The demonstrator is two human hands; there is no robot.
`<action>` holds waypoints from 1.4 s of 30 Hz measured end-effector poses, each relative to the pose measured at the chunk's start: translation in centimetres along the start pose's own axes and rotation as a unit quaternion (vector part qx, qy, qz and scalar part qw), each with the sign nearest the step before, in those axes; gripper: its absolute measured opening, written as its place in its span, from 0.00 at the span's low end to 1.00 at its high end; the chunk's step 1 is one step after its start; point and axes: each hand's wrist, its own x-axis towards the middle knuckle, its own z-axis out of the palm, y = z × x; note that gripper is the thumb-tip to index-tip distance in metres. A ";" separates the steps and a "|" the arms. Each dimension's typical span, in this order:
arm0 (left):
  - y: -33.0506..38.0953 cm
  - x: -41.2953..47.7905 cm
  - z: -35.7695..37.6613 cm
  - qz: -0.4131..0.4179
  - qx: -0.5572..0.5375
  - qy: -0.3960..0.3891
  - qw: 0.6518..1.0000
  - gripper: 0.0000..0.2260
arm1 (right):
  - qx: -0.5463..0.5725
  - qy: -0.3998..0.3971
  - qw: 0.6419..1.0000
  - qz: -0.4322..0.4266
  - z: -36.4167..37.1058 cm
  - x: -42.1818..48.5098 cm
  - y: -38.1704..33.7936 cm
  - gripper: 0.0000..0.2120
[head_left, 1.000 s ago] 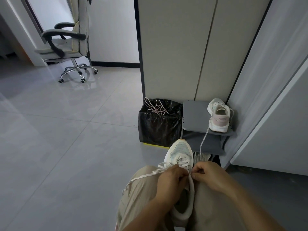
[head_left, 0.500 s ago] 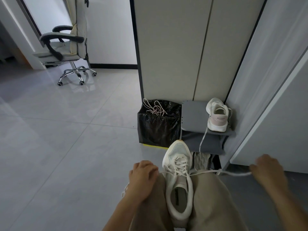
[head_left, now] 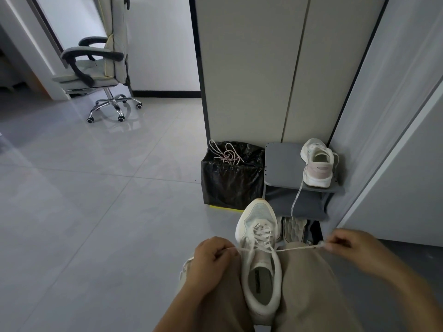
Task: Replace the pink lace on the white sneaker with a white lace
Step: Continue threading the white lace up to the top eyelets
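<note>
Down on the lap, low in my head feed, white sneaker (head_left: 260, 269) lies toe away from the camera, wedged between two thighs in beige trousers (head_left: 309, 286), opening facing up. White lace (head_left: 299, 248) is threaded criss-cross up the eyelets, and its two ends run out sideways from the top rows. Left grip (head_left: 211, 259): fingers curled, pinching the left end just beside the sneaker, hand resting on the left thigh. Right grip (head_left: 352, 248): thumb and fingers pinching the right end, held out well apart from the sneaker, that stretch of lace drawn into a straight line above the right thigh. Pink lace (head_left: 227, 155) lies in a loose tangle on top of the black bin bag (head_left: 232, 185), which stands on the floor (head_left: 96, 200) against the cabinet doors (head_left: 263, 68). Just right of the bag is a grey shelf (head_left: 282, 164) with a second sneaker (head_left: 317, 164) on it, heel toward me, pinkish heel panel, a pale lace (head_left: 296, 200) hanging from it over the shelf edge. Under the shelf I see soles of other shoes (head_left: 293, 232), type unclear. Far left, an office chair (head_left: 100, 65) on castors by a doorway.
</note>
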 end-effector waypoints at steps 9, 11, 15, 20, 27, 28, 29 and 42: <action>0.2 0.4 0.2 -0.012 0.047 -0.039 0.998 0.06 | -0.118 0.053 0.991 -0.028 3.9 1.5 -1.4 0.15; 1.0 1.0 -0.1 -0.020 0.063 -0.061 0.996 0.02 | -0.123 0.051 0.987 -0.084 4.8 2.0 -3.4 0.17; 3.2 1.9 0.9 -0.032 0.130 -0.102 0.986 0.16 | -0.177 -0.010 0.978 -0.112 6.4 2.6 -5.8 0.10; 3.8 1.2 2.3 -0.011 0.180 -0.072 0.981 0.10 | -0.098 -0.007 0.990 -0.105 6.4 2.2 -5.3 0.04; 2.6 -2.6 1.6 0.121 0.131 0.060 0.982 0.08 | 0.017 -0.025 0.992 -0.126 6.4 1.5 -5.5 0.02; 2.4 -2.6 1.7 0.129 0.128 0.056 0.982 0.09 | 0.008 -0.015 0.989 -0.146 6.6 1.3 -5.5 0.03; 2.3 -2.5 2.0 0.139 0.143 0.047 0.979 0.10 | -0.012 -0.006 0.986 -0.166 6.8 1.0 -5.3 0.04; 3.1 1.5 4.4 0.276 0.298 0.003 0.914 0.07 | -0.056 0.044 0.988 -0.135 7.1 0.6 -5.0 0.05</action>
